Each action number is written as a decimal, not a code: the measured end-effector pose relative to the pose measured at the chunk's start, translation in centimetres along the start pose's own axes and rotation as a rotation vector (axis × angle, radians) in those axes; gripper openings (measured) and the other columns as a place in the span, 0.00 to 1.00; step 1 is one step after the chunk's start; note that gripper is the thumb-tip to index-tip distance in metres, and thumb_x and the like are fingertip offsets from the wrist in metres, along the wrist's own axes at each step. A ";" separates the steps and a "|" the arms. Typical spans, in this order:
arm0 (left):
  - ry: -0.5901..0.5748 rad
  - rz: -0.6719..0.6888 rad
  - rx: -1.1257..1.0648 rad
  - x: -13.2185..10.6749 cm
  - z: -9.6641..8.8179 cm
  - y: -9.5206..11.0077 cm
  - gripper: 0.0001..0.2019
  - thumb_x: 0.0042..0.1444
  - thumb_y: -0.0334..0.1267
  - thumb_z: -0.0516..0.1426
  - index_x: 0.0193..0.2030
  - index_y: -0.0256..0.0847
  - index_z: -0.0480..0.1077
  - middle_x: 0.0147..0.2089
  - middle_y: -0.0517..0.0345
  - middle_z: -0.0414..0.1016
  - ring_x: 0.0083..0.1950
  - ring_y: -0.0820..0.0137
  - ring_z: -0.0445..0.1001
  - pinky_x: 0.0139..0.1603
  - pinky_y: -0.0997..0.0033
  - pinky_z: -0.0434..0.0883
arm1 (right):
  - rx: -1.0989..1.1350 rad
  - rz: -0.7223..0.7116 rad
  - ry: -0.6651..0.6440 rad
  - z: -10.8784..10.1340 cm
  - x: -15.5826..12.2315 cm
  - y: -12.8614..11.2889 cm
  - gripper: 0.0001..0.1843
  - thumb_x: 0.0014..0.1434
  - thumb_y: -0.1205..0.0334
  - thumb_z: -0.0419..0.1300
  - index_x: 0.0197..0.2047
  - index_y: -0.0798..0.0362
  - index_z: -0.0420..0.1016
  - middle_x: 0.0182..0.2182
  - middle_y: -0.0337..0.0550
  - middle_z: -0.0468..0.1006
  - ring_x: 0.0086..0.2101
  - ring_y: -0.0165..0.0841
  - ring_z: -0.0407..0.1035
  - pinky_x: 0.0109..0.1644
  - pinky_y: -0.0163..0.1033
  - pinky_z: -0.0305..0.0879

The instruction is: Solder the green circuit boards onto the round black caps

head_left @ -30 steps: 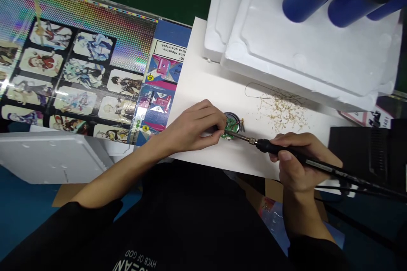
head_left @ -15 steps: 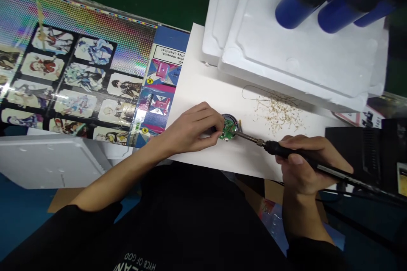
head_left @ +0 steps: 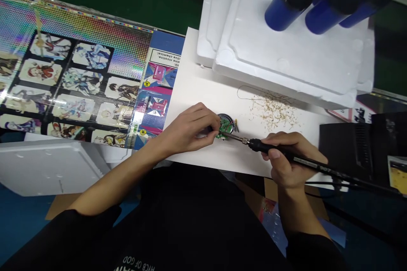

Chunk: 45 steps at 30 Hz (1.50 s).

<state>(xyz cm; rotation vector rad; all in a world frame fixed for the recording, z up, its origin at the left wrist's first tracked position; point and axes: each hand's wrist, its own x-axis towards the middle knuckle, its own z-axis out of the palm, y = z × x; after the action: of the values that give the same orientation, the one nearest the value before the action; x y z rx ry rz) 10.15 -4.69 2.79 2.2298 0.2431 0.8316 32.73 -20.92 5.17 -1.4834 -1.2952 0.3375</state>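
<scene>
A small green round circuit board (head_left: 226, 126) sits in a black round housing (head_left: 230, 117) on white card (head_left: 190, 80). At the board's left edge my left hand (head_left: 199, 129) is closed, thumb and fingertips pinched together; whatever lies between them is too small to make out. My right hand (head_left: 292, 159) grips a black soldering iron (head_left: 258, 145), which points left. Its metal tip meets the lower part of the board, close to my left fingertips. A small part with yellowish ends (head_left: 236, 125) stands at the housing's right side.
Many tiny tan bits (head_left: 275, 110) and a thin wire loop (head_left: 244, 92) lie beyond the board. White foam trays (head_left: 286, 59) bearing blue cylinders (head_left: 280, 12) stand at the back right. Shiny printed sheets (head_left: 79, 80) cover the left. A black box (head_left: 346, 144) is at right.
The soldering iron and my right hand have moved left, bringing the tip from the board's right edge to its lower middle. My left hand keeps its pinch. The whole view has shifted slightly.
</scene>
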 end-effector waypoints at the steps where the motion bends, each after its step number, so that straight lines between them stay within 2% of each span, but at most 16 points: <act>1: -0.001 -0.002 0.000 0.0 0.0 0.0 0.05 0.68 0.28 0.59 0.44 0.42 0.70 0.43 0.55 0.82 0.46 0.67 0.78 0.51 0.62 0.74 | -0.004 0.003 -0.002 0.0 0.0 0.0 0.10 0.65 0.52 0.69 0.40 0.50 0.84 0.27 0.41 0.81 0.23 0.34 0.75 0.22 0.37 0.67; 9: -0.007 -0.009 -0.001 0.0 0.0 0.0 0.04 0.68 0.28 0.59 0.44 0.42 0.71 0.44 0.55 0.83 0.46 0.66 0.79 0.51 0.62 0.75 | -0.009 0.036 -0.040 -0.3 0.1 -0.3 0.11 0.65 0.51 0.69 0.40 0.49 0.84 0.27 0.39 0.80 0.18 0.30 0.69 0.21 0.37 0.65; 15: -0.003 -0.019 0.000 -0.1 -0.1 0.0 0.04 0.69 0.29 0.59 0.44 0.43 0.72 0.44 0.55 0.84 0.46 0.66 0.79 0.51 0.62 0.75 | -0.034 0.048 -0.040 -0.5 0.4 -0.7 0.09 0.65 0.53 0.69 0.40 0.49 0.85 0.27 0.40 0.81 0.20 0.32 0.71 0.22 0.37 0.64; 23: -0.004 -0.021 -0.001 -0.1 -0.2 0.0 0.04 0.69 0.30 0.59 0.44 0.43 0.73 0.44 0.55 0.84 0.47 0.66 0.79 0.51 0.61 0.75 | -0.036 -0.004 -0.100 -0.7 0.7 -0.9 0.06 0.63 0.58 0.70 0.42 0.49 0.85 0.28 0.39 0.82 0.21 0.31 0.72 0.23 0.38 0.66; 27: 0.010 -0.008 0.000 -0.1 -0.1 0.0 0.04 0.68 0.29 0.60 0.44 0.42 0.72 0.44 0.55 0.84 0.46 0.66 0.79 0.51 0.61 0.75 | 0.049 -0.023 0.031 -0.5 0.4 -0.6 0.07 0.62 0.57 0.70 0.41 0.50 0.85 0.28 0.40 0.82 0.21 0.33 0.73 0.22 0.39 0.65; 29: 0.020 0.001 -0.003 -0.1 -0.1 0.0 0.05 0.68 0.28 0.59 0.44 0.42 0.72 0.44 0.55 0.84 0.46 0.66 0.79 0.51 0.62 0.76 | 0.084 -0.056 0.140 -0.4 0.5 -0.7 0.07 0.60 0.57 0.71 0.39 0.50 0.85 0.27 0.41 0.81 0.23 0.36 0.74 0.22 0.41 0.66; 32: 0.024 -0.004 0.000 0.0 0.0 0.0 0.05 0.68 0.29 0.59 0.43 0.43 0.72 0.43 0.55 0.84 0.46 0.66 0.79 0.50 0.62 0.76 | 0.079 -0.131 0.304 -0.3 0.7 -1.1 0.08 0.60 0.56 0.72 0.39 0.52 0.86 0.26 0.40 0.79 0.19 0.34 0.71 0.18 0.39 0.63; 35: 0.017 -0.020 0.004 0.1 0.0 0.1 0.04 0.68 0.29 0.59 0.43 0.43 0.73 0.43 0.55 0.84 0.45 0.66 0.79 0.51 0.61 0.76 | 0.056 -0.159 0.340 0.3 0.4 -1.8 0.13 0.67 0.53 0.70 0.50 0.50 0.86 0.30 0.40 0.82 0.21 0.36 0.76 0.16 0.38 0.63; 38: 0.008 -0.036 0.005 0.1 -0.1 0.1 0.04 0.68 0.30 0.58 0.42 0.43 0.73 0.43 0.55 0.85 0.46 0.66 0.79 0.51 0.61 0.76 | 0.044 -0.154 0.200 1.3 -0.7 -2.2 0.18 0.75 0.51 0.61 0.65 0.44 0.78 0.44 0.46 0.88 0.30 0.40 0.83 0.20 0.40 0.73; 40: 0.003 -0.043 0.007 0.1 -0.1 0.2 0.04 0.68 0.30 0.58 0.42 0.43 0.73 0.43 0.55 0.85 0.46 0.66 0.79 0.51 0.61 0.76 | 0.005 -0.178 0.068 2.2 -1.4 -2.0 0.18 0.77 0.59 0.57 0.67 0.43 0.75 0.52 0.49 0.87 0.37 0.41 0.86 0.29 0.44 0.81; 41: 0.002 -0.043 0.005 0.0 -0.1 0.2 0.04 0.69 0.31 0.58 0.42 0.43 0.73 0.43 0.55 0.85 0.46 0.66 0.79 0.51 0.61 0.76 | -0.033 -0.196 0.004 2.8 -1.7 -1.8 0.18 0.76 0.64 0.58 0.66 0.44 0.74 0.55 0.49 0.86 0.41 0.42 0.86 0.37 0.48 0.85; 43: 0.001 -0.040 0.000 0.0 -0.1 0.2 0.04 0.69 0.31 0.59 0.42 0.43 0.73 0.43 0.55 0.85 0.46 0.66 0.79 0.52 0.61 0.76 | -0.121 -0.228 -0.076 3.8 -2.0 -1.2 0.22 0.70 0.70 0.64 0.64 0.44 0.73 0.57 0.50 0.84 0.50 0.45 0.83 0.51 0.57 0.84; 45: 0.000 -0.033 -0.005 0.0 -0.2 0.2 0.03 0.69 0.31 0.59 0.43 0.43 0.73 0.43 0.55 0.85 0.46 0.66 0.79 0.52 0.61 0.75 | -0.172 -0.245 -0.107 4.9 -1.9 -0.6 0.28 0.63 0.70 0.71 0.63 0.43 0.71 0.57 0.51 0.83 0.54 0.47 0.80 0.58 0.63 0.80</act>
<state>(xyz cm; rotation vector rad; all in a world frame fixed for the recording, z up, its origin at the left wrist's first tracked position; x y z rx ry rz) 10.06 -4.72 3.01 2.2154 0.2769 0.8139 27.94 -20.07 3.05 -1.4433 -1.6076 0.1488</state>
